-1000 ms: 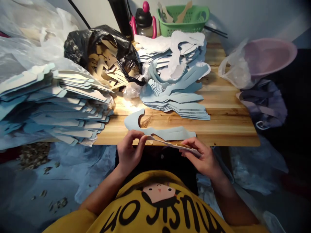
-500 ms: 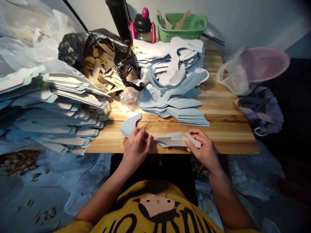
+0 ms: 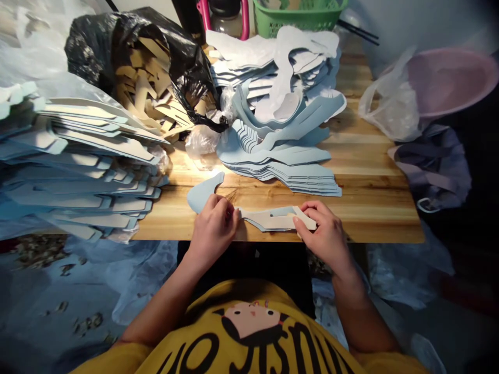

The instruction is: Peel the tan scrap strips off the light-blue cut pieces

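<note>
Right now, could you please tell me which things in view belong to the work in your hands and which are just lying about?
In use: the left hand and right hand on a pale blue cut-out, plus the curved pale blue piece by the left hand.

Lying about: the blue stacks ahead and to the left, black bag of tan cut-outs, green basket, pink bowl.
</note>
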A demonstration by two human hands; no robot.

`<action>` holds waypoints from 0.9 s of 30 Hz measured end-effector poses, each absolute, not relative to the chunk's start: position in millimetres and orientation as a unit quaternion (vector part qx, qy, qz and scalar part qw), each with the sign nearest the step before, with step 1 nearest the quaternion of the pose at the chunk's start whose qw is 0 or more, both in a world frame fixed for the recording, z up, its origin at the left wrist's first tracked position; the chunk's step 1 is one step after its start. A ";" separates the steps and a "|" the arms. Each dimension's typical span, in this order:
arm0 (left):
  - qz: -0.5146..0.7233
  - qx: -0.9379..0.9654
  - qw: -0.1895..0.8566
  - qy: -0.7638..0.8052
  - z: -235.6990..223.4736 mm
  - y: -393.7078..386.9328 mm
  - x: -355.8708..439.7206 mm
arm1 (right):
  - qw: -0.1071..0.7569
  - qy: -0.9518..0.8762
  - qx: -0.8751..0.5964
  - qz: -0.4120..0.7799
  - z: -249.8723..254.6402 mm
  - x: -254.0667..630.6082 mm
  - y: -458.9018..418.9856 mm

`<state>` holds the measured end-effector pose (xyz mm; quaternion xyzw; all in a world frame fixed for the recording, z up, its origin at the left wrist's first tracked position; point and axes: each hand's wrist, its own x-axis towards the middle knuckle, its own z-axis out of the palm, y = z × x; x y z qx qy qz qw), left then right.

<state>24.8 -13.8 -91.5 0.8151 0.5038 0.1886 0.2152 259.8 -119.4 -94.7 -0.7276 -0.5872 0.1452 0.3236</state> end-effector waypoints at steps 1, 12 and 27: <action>0.179 0.814 0.217 0.508 -90.6 -14.0 25.2 | 0.321 -0.588 -0.728 0.147 -94.7 259.8 -119.6; 0.125 0.836 0.190 0.500 -85.9 -10.3 25.9 | 0.301 -0.605 -0.722 0.148 -94.1 261.8 -118.6; 0.103 0.841 0.163 0.505 -88.7 -13.0 26.6 | 0.279 -0.611 -0.732 0.117 -94.1 257.5 -117.3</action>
